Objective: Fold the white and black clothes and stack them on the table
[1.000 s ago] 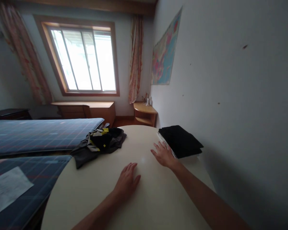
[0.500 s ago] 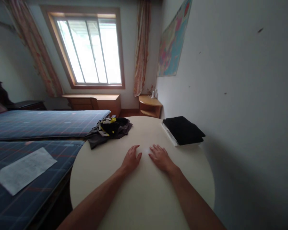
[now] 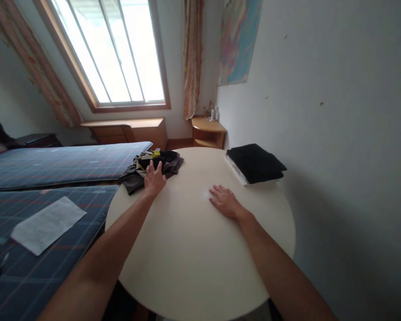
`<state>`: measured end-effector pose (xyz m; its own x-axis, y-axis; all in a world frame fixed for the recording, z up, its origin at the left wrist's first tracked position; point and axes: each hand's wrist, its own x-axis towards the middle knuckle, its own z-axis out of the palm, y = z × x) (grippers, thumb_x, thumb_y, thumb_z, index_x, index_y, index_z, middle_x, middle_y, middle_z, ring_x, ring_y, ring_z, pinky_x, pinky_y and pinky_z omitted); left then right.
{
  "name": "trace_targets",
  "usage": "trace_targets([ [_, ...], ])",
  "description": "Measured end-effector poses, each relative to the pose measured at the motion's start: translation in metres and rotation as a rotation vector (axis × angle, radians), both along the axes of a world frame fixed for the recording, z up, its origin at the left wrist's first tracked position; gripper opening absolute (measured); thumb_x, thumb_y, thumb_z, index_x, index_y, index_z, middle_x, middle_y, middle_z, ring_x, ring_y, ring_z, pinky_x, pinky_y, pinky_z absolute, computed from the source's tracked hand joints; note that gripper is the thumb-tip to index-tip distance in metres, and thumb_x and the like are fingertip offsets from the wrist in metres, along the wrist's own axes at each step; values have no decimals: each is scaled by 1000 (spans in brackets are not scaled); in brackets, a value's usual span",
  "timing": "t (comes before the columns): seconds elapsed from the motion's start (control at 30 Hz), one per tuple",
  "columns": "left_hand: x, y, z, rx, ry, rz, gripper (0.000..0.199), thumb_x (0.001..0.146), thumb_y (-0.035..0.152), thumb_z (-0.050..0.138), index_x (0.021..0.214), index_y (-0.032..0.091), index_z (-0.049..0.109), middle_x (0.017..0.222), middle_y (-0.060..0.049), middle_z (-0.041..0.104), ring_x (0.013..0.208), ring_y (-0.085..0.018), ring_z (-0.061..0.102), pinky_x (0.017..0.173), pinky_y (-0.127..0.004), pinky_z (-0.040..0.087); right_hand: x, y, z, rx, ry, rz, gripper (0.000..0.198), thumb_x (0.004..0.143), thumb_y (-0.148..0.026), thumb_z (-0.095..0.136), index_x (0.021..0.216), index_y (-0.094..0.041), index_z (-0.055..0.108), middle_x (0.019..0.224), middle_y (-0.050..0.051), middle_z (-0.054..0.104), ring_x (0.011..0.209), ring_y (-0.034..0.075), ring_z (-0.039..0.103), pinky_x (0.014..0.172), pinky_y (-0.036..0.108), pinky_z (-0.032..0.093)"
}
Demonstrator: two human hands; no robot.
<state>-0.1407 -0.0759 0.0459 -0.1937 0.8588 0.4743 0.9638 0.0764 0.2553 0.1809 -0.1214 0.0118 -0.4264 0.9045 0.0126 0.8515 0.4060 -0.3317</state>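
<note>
A crumpled heap of dark grey and black clothing with yellow patches (image 3: 171, 163) lies at the far left of the round cream table (image 3: 194, 258). My left hand (image 3: 154, 179) is over the near side of this heap, fingers spread and pointing away from me; I cannot tell whether it touches the cloth. My right hand (image 3: 225, 201) rests palm down on the tabletop right of the middle, fingers stretched out, holding nothing. Beyond it, at the far right, folded black cloth (image 3: 255, 162) lies on a flat white thing (image 3: 236, 169).
Left of the table are beds with blue plaid mattresses (image 3: 67, 167), one bearing a sheet of paper (image 3: 50, 225). A white wall (image 3: 347, 147) runs along the right. Behind stand a wooden desk (image 3: 147, 129) under the window and a corner shelf (image 3: 209, 125).
My left hand has moved left and away from me, from the table's middle to the heap of clothing. My right hand stays on the table. The view has tilted down.
</note>
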Motion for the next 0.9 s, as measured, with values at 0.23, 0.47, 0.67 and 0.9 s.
trace_targets([
  [0.23,-41,23,7,-120,-145,100,40,82,21,57,120,12,63,123,-22,62,117,-41,55,95,-54,45,1,1,-2,6,9,5,55,98,-47,36,148,-22,41,159,7,29,148,25,18,119,47,11],
  [0.47,-52,40,36,109,-342,87,33,88,22,49,115,11,64,110,-17,70,104,-30,64,93,-40,48,2,2,-4,9,33,-1,52,99,-46,35,146,-23,44,158,6,31,148,25,21,119,49,13],
  [0.67,-25,42,87,439,-488,-119,24,88,20,49,107,15,63,101,-7,70,90,-17,65,85,-28,50,2,3,-6,12,95,-2,49,99,-44,39,142,-22,49,157,8,35,147,27,23,119,51,14],
  [0.9,59,-26,103,550,-747,-552,19,87,31,58,100,19,66,89,-4,68,75,-16,63,65,-25,50,7,4,3,44,540,-79,46,98,-48,39,133,-22,54,133,12,61,127,25,54,111,48,35],
])
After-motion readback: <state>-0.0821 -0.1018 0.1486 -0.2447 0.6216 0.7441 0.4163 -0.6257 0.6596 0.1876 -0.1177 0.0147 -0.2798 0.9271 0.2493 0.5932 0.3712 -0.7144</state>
